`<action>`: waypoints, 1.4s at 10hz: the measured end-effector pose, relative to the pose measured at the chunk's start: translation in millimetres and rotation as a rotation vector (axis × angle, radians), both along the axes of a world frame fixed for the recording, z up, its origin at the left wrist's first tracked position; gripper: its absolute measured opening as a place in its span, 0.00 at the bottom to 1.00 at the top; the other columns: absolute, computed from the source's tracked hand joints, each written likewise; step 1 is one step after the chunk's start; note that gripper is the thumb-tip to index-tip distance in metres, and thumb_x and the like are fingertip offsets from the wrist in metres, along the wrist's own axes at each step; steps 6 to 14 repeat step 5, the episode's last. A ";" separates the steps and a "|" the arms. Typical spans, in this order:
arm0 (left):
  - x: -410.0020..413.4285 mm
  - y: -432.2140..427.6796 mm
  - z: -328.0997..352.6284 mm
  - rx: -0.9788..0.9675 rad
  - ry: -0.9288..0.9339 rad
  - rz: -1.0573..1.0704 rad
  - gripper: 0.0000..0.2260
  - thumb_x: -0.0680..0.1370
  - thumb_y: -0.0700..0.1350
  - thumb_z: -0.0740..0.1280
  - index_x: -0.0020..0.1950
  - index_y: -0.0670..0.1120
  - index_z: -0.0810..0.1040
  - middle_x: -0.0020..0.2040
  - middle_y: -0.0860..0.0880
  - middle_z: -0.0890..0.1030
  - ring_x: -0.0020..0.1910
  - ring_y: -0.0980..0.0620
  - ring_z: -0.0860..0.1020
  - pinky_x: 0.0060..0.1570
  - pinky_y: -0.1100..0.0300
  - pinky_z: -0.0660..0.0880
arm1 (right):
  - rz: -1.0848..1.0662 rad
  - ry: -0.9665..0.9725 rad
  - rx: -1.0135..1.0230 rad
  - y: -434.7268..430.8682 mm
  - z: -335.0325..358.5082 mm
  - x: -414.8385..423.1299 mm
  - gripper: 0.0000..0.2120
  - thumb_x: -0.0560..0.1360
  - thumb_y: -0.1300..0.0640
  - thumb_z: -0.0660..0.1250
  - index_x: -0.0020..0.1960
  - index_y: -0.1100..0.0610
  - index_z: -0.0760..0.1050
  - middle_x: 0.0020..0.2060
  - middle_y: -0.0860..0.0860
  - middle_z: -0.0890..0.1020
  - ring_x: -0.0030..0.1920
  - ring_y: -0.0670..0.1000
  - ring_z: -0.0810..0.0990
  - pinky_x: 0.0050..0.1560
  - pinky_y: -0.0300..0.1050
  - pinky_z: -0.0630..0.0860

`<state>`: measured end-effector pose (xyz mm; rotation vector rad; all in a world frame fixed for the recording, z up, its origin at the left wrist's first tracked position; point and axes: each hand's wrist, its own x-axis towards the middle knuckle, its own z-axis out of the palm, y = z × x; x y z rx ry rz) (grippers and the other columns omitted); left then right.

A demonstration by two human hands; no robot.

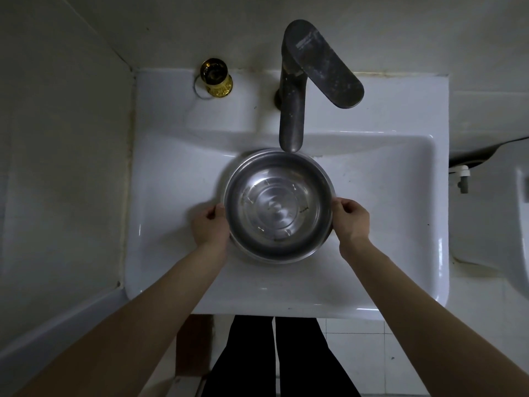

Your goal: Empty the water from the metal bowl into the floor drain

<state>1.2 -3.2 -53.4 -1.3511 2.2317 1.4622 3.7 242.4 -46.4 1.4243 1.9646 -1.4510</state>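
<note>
A round metal bowl [279, 206] with clear water in it sits inside the white sink basin [177, 179], just below the dark tap spout [292, 121]. My left hand [209, 226] grips the bowl's left rim and my right hand [350, 217] grips its right rim. The bowl is level. No floor drain shows in this view.
A gold-coloured bottle [216, 78] stands on the sink's back ledge at the left. A tiled wall [63, 138] closes the left side. A white toilet edge [509, 219] and a small valve [461, 179] are at the right. White floor tiles [366, 356] and my dark trouser legs lie below the sink.
</note>
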 end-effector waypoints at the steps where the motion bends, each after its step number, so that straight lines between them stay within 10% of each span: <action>1: -1.0 -0.3 0.4 0.028 -0.020 0.072 0.13 0.81 0.47 0.64 0.43 0.41 0.81 0.36 0.46 0.80 0.34 0.51 0.76 0.37 0.59 0.73 | -0.009 0.024 0.002 0.9 1.0 0.6 0.07 0.82 0.53 0.66 0.54 0.53 0.81 0.44 0.47 0.83 0.44 0.48 0.81 0.50 0.45 0.78; 5: -10.1 -10.2 26.4 -0.088 0.091 0.052 0.10 0.81 0.42 0.64 0.47 0.38 0.81 0.39 0.46 0.80 0.37 0.52 0.74 0.44 0.58 0.71 | -0.028 0.079 0.026 7.5 30.9 5.0 0.14 0.81 0.53 0.67 0.63 0.57 0.80 0.54 0.49 0.83 0.58 0.56 0.82 0.67 0.56 0.78; 14: -10.1 -10.2 26.4 -0.088 0.091 0.052 0.10 0.81 0.42 0.64 0.47 0.38 0.81 0.39 0.46 0.80 0.37 0.52 0.74 0.44 0.58 0.71 | -0.028 0.079 0.026 7.5 30.9 5.0 0.14 0.81 0.53 0.67 0.63 0.57 0.80 0.54 0.49 0.83 0.58 0.56 0.82 0.67 0.56 0.78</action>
